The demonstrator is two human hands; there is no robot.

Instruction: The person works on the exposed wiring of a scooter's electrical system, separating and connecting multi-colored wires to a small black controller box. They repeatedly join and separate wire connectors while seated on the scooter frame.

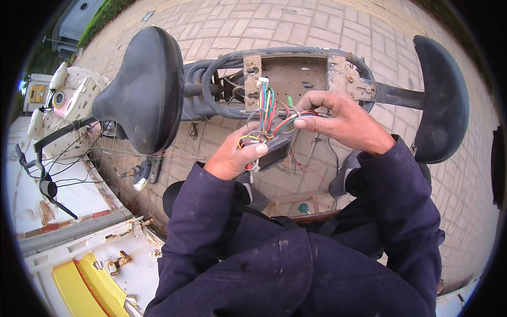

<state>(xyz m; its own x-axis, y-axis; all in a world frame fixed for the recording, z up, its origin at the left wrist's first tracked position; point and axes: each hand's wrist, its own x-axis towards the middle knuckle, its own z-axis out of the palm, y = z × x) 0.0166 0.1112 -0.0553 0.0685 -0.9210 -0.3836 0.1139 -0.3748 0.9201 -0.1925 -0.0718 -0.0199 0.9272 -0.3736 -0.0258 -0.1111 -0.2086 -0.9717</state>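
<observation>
My left hand [237, 156] grips a dark box [274, 153] with a bundle of coloured wires [266, 103] rising from it; white connectors sit at the wire ends. A few inches to the right, my right hand [338, 119] pinches several red, blue and other wires between thumb and forefinger, with a small green piece [290, 102] beside its fingertips. Both hands are just in front of a bare, rusty vehicle frame [248, 68] with an open metal compartment [290, 74], partly hidden behind them.
A black saddle [140, 90] is at left, a curved black pad [441, 100] at right. Loose cables cross the paving [311, 26] below. At far left are handlebars [48, 187], a patterned padded seat [71, 105] and rusty white panels [63, 201], one holding yellow sheets [74, 288].
</observation>
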